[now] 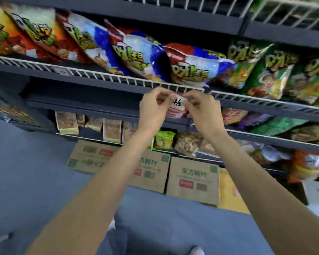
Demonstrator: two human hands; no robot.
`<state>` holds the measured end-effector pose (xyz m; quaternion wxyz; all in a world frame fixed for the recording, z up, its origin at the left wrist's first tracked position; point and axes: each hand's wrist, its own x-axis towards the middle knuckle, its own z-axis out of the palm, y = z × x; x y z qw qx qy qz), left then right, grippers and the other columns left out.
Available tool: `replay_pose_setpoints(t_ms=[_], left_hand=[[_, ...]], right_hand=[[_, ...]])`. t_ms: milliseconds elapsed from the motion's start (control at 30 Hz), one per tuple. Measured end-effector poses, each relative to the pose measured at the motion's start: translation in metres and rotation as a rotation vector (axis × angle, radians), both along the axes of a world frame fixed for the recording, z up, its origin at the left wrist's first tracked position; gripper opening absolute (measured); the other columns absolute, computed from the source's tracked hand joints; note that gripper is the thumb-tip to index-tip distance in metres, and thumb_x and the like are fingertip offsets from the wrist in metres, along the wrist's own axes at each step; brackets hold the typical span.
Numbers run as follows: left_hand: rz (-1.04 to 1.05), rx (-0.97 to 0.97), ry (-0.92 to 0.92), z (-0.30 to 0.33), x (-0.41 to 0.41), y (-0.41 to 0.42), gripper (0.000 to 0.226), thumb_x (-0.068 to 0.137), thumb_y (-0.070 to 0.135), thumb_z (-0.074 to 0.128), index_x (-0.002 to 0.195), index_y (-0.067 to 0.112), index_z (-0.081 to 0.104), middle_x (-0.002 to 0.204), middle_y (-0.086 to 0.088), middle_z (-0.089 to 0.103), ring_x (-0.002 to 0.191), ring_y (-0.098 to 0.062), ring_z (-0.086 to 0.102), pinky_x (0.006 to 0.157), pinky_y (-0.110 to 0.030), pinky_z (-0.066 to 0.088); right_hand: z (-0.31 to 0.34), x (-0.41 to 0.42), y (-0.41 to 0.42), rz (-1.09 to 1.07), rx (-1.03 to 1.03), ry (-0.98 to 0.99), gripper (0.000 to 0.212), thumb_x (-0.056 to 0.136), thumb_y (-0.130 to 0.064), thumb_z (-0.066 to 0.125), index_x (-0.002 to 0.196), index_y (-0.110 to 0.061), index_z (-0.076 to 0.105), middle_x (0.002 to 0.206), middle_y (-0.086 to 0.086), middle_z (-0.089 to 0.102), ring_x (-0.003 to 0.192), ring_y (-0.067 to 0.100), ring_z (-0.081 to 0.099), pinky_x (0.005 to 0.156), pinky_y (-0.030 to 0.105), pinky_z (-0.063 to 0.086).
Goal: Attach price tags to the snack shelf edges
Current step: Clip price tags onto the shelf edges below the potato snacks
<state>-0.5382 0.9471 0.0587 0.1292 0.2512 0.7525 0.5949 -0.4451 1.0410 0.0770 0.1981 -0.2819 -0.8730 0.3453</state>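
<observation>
One price tag [176, 103] sits in the middle of the frame, pinched between the left hand [155, 108] and right hand [203, 111], just under the white wire shelf edge [118, 78]. It is not stuck on yet. Farther left, another small tag [63, 71] looks already on. The green snack bags [276, 70] at the right show no tag.

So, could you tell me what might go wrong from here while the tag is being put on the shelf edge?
Both the left hand and the right hand pinch the small price tag by its ends, so it could crease or slip loose. It sits in front of the shelf edge without being clearly fixed, so it may go on crooked. The blue chip bag overhangs the wire rail just above and could be knocked.
</observation>
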Motion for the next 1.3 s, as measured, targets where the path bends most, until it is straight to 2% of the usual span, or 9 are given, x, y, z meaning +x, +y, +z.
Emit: replay_pose_setpoints(t_ms=[200,333,500,667,867,933,1033,1100,1300], left_hand=[[-0.062,0.059,-0.130,0.006,0.115,0.088,0.005,0.087,0.010,0.061,0.088,0.011,0.065,0.082,0.000,0.066,0.075,-0.007,0.060,0.071,-0.019,0.048],[-0.134,-0.004,-0.014,0.019,0.164,0.131,0.007,0.089,0.010,0.059,0.093,0.008,0.065,0.084,0.004,0.063,0.075,-0.001,0.057,0.070,-0.008,0.044],[-0.212,-0.158,-0.002,0.027,0.191,0.188,0.013,0.092,0.012,0.054,0.101,0.008,0.062,0.093,0.003,0.062,0.086,-0.008,0.056,0.080,-0.023,0.047],[-0.221,-0.295,-0.135,0.010,0.209,0.244,0.022,0.094,0.010,0.048,0.113,0.004,0.059,0.116,-0.009,0.063,0.108,-0.020,0.058,0.089,-0.026,0.042],[-0.277,-0.344,-0.348,-0.012,0.235,0.316,0.043,0.094,0.006,0.045,0.136,0.003,0.039,0.142,-0.016,0.044,0.129,-0.027,0.042,0.080,-0.027,0.037],[-0.233,-0.351,-0.413,-0.019,0.239,0.336,0.055,0.094,0.010,0.046,0.145,0.009,0.025,0.152,-0.010,0.030,0.134,-0.024,0.036,0.091,-0.026,0.036],[-0.138,-0.330,-0.461,-0.029,0.240,0.352,0.060,0.092,0.002,0.043,0.147,0.012,0.023,0.153,-0.002,0.026,0.091,0.000,0.053,0.064,-0.007,0.040],[-0.069,-0.308,-0.444,-0.035,0.240,0.357,0.059,0.088,-0.003,0.041,0.144,0.014,0.030,0.139,0.000,0.041,0.065,0.005,0.039,0.048,-0.007,0.036],[-0.076,-0.327,-0.349,-0.048,0.238,0.349,0.067,0.085,-0.009,0.044,0.145,0.019,0.031,0.147,-0.003,0.038,0.101,-0.010,0.056,0.080,-0.025,0.045]], right_hand=[[0.014,0.114,0.077,-0.110,-0.012,-0.007,0.012,0.091,-0.013,0.056,0.093,-0.009,0.067,0.073,0.003,0.067,0.067,0.015,0.066,0.069,0.029,0.054],[0.014,0.162,0.111,-0.266,-0.062,-0.005,0.012,0.092,-0.015,0.056,0.093,-0.012,0.067,0.069,-0.004,0.065,0.062,0.001,0.059,0.058,0.006,0.043],[0.016,0.198,0.160,-0.417,-0.149,0.029,0.012,0.091,-0.010,0.055,0.087,-0.012,0.067,0.072,-0.001,0.066,0.071,0.012,0.064,0.069,0.025,0.052],[0.012,0.230,0.225,-0.458,-0.152,-0.047,0.012,0.091,-0.010,0.056,0.090,-0.009,0.068,0.079,0.003,0.066,0.075,0.013,0.061,0.066,0.020,0.045],[-0.015,0.249,0.307,-0.358,-0.152,-0.080,0.015,0.091,-0.011,0.056,0.095,-0.005,0.069,0.087,0.013,0.072,0.078,0.019,0.067,0.078,0.035,0.055],[-0.023,0.246,0.327,-0.285,-0.115,-0.099,0.015,0.091,-0.010,0.056,0.095,-0.004,0.069,0.085,0.014,0.072,0.082,0.025,0.068,0.080,0.039,0.054],[-0.032,0.241,0.348,-0.196,-0.099,-0.103,0.015,0.091,-0.010,0.055,0.090,-0.005,0.069,0.081,0.012,0.071,0.079,0.025,0.067,0.078,0.036,0.054],[-0.037,0.240,0.359,-0.166,-0.064,-0.115,0.016,0.092,-0.009,0.054,0.089,-0.004,0.069,0.081,0.010,0.070,0.078,0.022,0.065,0.073,0.030,0.050],[-0.043,0.232,0.373,-0.121,-0.028,-0.080,0.017,0.091,-0.008,0.055,0.093,-0.002,0.071,0.084,0.009,0.069,0.072,0.013,0.056,0.061,0.012,0.034]])
